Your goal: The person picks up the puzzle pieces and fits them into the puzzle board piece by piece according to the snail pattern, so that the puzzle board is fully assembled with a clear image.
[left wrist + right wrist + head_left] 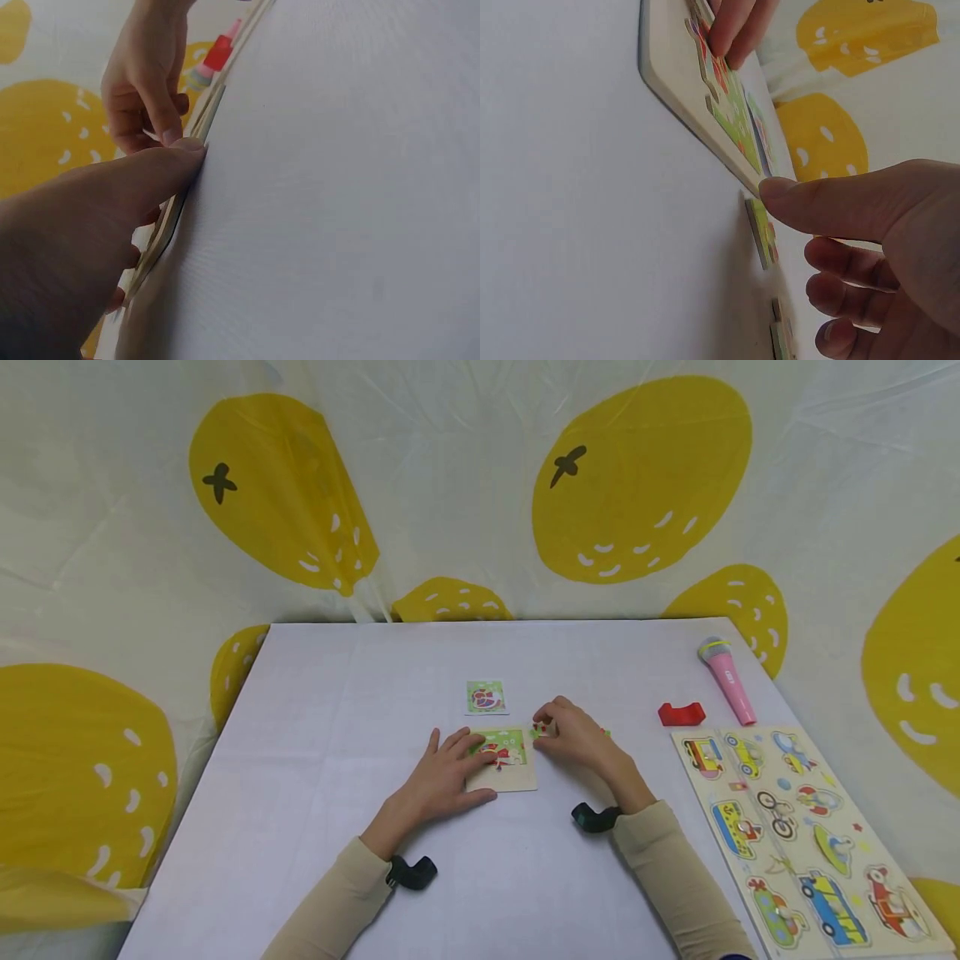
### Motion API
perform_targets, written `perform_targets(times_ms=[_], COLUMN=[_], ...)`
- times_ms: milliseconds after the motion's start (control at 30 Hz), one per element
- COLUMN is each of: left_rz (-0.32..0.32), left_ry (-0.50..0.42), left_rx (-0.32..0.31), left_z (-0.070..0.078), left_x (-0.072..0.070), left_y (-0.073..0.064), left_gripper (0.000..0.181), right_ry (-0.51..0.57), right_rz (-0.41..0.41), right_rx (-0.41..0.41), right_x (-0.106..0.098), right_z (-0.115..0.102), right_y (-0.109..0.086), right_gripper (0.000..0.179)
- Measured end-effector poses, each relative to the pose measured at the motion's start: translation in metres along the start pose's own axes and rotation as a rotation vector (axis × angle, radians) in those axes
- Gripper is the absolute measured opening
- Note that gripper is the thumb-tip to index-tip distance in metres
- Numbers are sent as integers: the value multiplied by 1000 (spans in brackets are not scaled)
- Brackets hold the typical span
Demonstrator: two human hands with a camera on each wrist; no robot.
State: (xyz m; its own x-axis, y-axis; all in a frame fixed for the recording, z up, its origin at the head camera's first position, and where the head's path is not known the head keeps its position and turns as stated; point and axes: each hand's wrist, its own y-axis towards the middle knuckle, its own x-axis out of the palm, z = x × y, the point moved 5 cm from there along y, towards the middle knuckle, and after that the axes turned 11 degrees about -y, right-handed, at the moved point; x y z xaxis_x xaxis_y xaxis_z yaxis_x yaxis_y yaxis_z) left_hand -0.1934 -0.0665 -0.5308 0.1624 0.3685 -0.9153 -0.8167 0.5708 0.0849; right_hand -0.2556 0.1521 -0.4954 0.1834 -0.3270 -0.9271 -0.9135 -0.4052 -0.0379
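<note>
One pale puzzle board [519,780]; green-red pieces [513,742]

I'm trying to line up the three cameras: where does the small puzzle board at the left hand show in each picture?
Head: small puzzle board, below centre, partly covered by the left hand.
Left wrist: edge-on, a slanting strip left of centre.
Right wrist: upper middle, slanting, bare wooden border showing.
Shared landmark: the left hand, at the board in all three.

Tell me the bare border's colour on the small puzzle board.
The bare border is pale beige; it shows best in the right wrist view.
</note>
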Motion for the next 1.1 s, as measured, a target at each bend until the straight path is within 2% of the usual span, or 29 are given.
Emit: perform_targets(times_ms=[200,433,733,967,1100], left_rz=[-3,38,7,21,18], left_ry=[-68,-103,-205,-243,-233], left_rx=[-40,-15,-63,-49,-49], left_z=[-3,-7,-24,-30,-31], left_x=[-1,-5,-13,-15,-14], left_y=[0,0,-7,-8,-8], left_gripper=[68,71,83,67,68], right_ry=[-43,-68,-85,-43,-17], right_rz=[-6,-15,-45,-31,-33], right_rx=[0,-65,-22,-14,-21], right_x=[1,5,9,7,5], right_z=[7,6,8,11,11], right_y=[-1,2,3,3,4], right_gripper=[38,37,39,35,30])
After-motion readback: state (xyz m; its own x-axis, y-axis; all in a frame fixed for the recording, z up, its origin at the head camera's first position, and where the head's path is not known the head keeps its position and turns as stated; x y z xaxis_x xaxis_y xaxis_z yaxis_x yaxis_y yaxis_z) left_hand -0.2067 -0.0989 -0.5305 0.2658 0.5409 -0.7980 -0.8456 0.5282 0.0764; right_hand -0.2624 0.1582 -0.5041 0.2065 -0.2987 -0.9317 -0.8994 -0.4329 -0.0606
